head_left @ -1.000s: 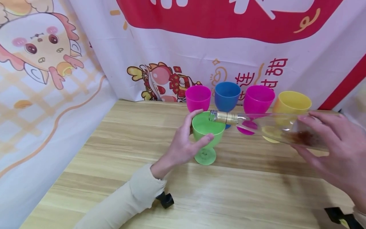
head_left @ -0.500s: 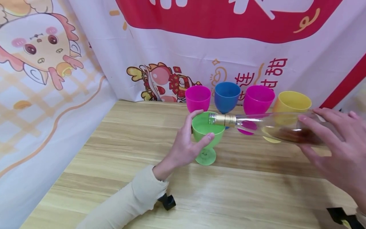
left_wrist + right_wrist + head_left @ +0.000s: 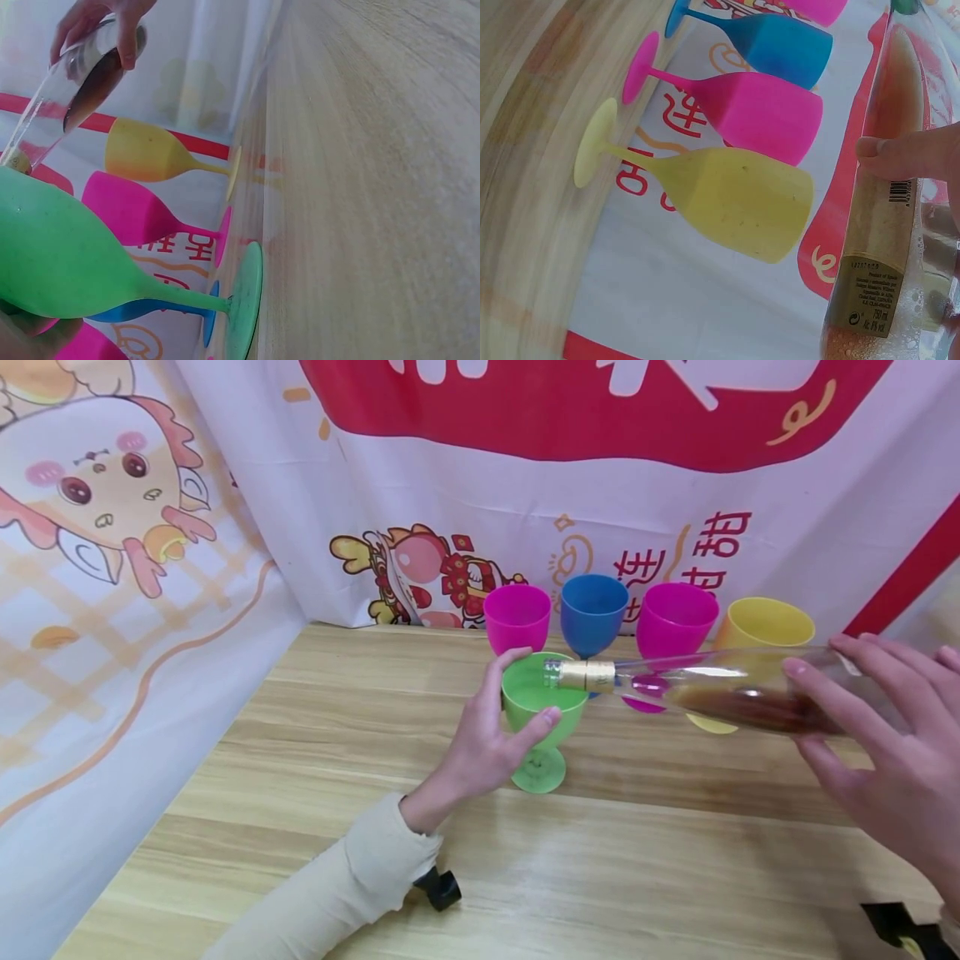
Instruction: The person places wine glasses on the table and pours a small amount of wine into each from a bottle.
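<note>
My left hand [image 3: 491, 739] holds a green plastic goblet [image 3: 566, 727] by its bowl, thumb on the near side; its foot stands on the wooden table. With my right hand [image 3: 892, 735] I grip a clear glass bottle [image 3: 712, 681] around its body. The bottle lies nearly level, its gold-wrapped neck [image 3: 588, 676] pointing left and its mouth over the goblet's bowl. Brownish liquid [image 3: 757, 706] lies along the lower side inside it. A printed label [image 3: 866, 296] shows on the bottle in the right wrist view. The far fingers of my left hand are hidden behind the goblet.
Behind the green goblet stands a row: a magenta goblet [image 3: 517, 618], a blue goblet [image 3: 594, 618], another magenta goblet [image 3: 677, 622] and a yellow goblet [image 3: 765, 622]. The bottle passes in front of the yellow one. A printed cloth [image 3: 450, 485] hangs behind the wooden table [image 3: 300, 735].
My right hand and the bottle's base end have risen slightly, and the liquid has spread along the bottle toward the neck. My left hand stays on the green goblet.
</note>
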Available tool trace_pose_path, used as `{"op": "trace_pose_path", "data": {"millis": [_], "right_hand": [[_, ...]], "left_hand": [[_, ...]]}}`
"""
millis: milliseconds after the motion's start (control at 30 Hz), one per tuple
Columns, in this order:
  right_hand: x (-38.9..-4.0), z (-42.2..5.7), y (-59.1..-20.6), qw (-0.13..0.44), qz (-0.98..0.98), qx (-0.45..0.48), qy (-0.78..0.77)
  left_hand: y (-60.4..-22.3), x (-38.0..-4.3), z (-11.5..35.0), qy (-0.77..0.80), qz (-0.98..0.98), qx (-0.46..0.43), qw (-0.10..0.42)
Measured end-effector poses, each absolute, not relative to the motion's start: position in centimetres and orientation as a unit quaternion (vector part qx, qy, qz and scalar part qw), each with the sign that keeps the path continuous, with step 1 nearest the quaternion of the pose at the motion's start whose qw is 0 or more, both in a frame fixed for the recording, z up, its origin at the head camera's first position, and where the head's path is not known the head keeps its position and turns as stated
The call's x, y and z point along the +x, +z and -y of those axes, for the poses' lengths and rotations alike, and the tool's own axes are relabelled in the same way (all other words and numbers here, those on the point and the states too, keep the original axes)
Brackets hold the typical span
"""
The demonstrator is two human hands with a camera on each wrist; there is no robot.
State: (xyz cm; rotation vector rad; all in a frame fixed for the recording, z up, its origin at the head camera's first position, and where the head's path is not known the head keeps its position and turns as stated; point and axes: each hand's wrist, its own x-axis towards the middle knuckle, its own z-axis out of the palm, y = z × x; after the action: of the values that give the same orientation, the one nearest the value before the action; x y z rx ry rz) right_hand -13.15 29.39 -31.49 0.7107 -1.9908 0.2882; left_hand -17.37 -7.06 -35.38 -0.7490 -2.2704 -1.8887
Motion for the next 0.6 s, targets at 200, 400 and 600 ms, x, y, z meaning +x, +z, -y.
{"op": "trace_pose_path", "data": {"millis": [200,400,600], "right_hand": [[-13.0,-29.3,-31.2,0.486,0.815,0.294,0.118],[-12.6,-28.3,-30.6,0.505,0.802,0.289,0.138],[-12.5,-28.4,-30.5,0.506,0.801,0.293,0.128]], "left_hand": [[-35.3,-17.3,7.0,-0.620,0.744,-0.247,0.047],[-35.4,-17.3,6.9,-0.622,0.743,-0.243,0.046],[-35.6,-17.2,7.0,-0.621,0.745,-0.238,0.047]]}}
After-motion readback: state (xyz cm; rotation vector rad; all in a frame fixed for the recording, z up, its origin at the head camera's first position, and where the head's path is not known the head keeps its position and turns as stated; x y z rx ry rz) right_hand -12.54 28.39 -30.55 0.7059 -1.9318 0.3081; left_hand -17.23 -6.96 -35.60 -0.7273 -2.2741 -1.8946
